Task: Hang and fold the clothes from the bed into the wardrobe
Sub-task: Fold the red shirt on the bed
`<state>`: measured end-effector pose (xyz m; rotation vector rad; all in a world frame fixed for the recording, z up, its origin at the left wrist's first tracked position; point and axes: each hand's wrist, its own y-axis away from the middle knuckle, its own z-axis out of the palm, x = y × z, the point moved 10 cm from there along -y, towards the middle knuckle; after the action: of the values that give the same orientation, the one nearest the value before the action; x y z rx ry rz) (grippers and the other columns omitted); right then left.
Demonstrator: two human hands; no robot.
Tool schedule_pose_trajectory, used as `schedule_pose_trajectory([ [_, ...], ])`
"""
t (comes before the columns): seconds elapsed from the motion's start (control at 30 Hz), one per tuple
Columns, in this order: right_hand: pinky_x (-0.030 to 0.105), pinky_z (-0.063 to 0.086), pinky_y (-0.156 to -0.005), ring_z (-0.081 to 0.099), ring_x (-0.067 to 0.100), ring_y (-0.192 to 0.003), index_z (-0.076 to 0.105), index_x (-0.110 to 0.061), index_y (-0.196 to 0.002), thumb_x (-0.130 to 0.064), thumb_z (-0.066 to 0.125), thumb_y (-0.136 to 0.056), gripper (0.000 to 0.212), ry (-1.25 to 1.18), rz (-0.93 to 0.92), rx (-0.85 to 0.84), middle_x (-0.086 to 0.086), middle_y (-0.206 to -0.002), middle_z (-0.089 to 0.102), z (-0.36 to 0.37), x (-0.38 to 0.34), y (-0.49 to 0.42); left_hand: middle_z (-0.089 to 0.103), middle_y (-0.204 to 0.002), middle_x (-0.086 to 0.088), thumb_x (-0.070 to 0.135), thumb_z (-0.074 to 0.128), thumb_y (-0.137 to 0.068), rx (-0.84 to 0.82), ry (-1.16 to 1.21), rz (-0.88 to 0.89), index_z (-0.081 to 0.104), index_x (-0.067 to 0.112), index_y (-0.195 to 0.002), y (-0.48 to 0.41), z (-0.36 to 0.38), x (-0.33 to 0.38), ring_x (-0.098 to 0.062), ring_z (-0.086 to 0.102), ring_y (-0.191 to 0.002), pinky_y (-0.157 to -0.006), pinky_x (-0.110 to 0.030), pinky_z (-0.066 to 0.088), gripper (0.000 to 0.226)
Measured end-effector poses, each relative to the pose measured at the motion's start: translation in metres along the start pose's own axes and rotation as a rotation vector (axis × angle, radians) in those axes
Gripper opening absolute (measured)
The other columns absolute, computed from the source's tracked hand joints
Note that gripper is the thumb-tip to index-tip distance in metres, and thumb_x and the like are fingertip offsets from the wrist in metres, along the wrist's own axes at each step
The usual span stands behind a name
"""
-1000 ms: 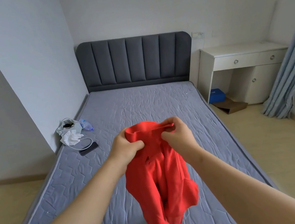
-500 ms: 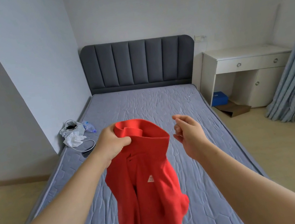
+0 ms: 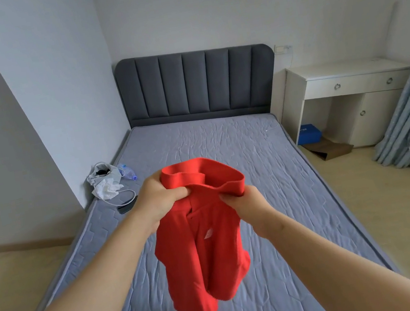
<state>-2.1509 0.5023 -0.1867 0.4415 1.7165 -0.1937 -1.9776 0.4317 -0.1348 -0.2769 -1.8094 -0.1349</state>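
Gripping the collar of the bright red collared cotton shirt [image 3: 202, 240] from either side, the left hand [image 3: 160, 201] and right hand [image 3: 247, 202] hold it above the quilted grey-blue bed [image 3: 266, 150], its length hanging straight down.

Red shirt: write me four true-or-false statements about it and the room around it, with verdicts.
1. The left hand and the right hand both grip the red shirt at its collar. True.
2. A dark phone lies near the left edge of the bed. True.
3. The red shirt lies flat on the bed. False: it hangs from the hands above it.
4. The white desk stands left of the bed. False: it stands to its right.
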Motion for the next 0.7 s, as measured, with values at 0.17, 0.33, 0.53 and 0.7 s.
schedule_pose_trajectory([
  [0.17, 0.033, 0.056, -0.075, 0.066, 0.016, -0.073, 0.066, -0.019, -0.079, -0.022, 0.066, -0.086, 0.008, -0.201, 0.046, -0.087, 0.003, -0.081, 0.07, 0.009, 0.0, 0.0, 0.068, -0.082, 0.003, 0.005, 0.075, -0.071, 0.003, -0.194, 0.078, 0.065, 0.021, -0.092, 0.002, -0.003, 0.004, -0.017, 0.065, -0.079, -0.078, -0.028, 0.051, 0.028],
  [0.33, 0.033, 0.058, -0.074, 0.07, 0.02, -0.08, 0.068, -0.016, -0.091, -0.006, 0.075, -0.075, 0.02, -0.1, 0.051, -0.297, 0.008, -0.089, 0.073, 0.01, -0.003, 0.008, 0.068, -0.077, 0.008, 0.007, 0.076, -0.071, -0.084, -0.23, 0.099, 0.064, 0.028, -0.08, 0.012, 0.0, 0.003, -0.01, 0.064, -0.075, -0.074, -0.025, 0.051, 0.026],
  [0.53, 0.033, 0.058, -0.073, 0.071, 0.021, -0.081, 0.07, -0.01, -0.09, -0.007, 0.074, -0.075, 0.017, -0.096, 0.142, -0.437, 0.011, -0.089, 0.074, -0.002, 0.004, 0.007, 0.072, -0.073, 0.008, -0.001, 0.074, -0.071, -0.263, -0.028, 0.022, 0.068, 0.022, -0.082, 0.015, 0.019, -0.001, -0.005, 0.067, -0.07, -0.065, -0.017, 0.055, 0.027],
  [0.7, 0.04, 0.054, -0.088, 0.067, 0.027, -0.096, 0.066, -0.006, -0.098, 0.006, 0.068, -0.076, 0.025, 0.174, 0.264, -0.472, 0.015, -0.104, 0.07, -0.009, 0.053, 0.005, 0.069, -0.071, 0.009, -0.002, 0.072, -0.073, -0.346, -0.12, -0.1, 0.065, 0.024, -0.081, 0.009, 0.048, -0.049, -0.004, 0.064, -0.064, -0.062, -0.015, 0.051, 0.028],
])
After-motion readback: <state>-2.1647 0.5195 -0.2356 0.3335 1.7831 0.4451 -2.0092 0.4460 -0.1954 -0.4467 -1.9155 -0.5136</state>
